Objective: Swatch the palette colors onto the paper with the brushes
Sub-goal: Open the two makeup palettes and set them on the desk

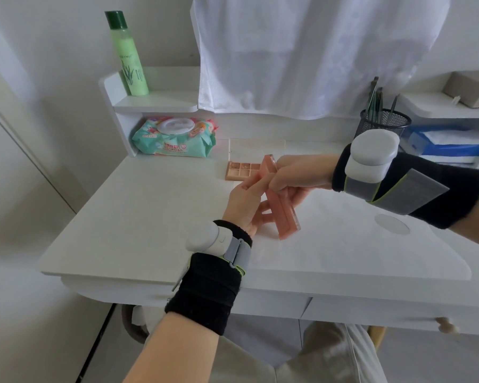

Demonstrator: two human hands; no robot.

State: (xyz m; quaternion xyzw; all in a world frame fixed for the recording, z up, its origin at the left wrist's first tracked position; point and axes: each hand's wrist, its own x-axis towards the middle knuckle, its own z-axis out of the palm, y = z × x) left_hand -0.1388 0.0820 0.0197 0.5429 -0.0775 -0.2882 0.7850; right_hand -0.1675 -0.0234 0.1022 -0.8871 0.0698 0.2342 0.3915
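Both hands, left (245, 201) and right (295, 176), gripping pink case (281, 208): probably light, stiff, slick plastic; best held by long edges.

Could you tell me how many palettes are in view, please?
2: a pink palette held in both hands, left hand and right hand; an open palette lies on the desk behind.

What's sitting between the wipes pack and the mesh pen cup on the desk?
In the head view, the open palette lies between the wipes pack and pen cup.
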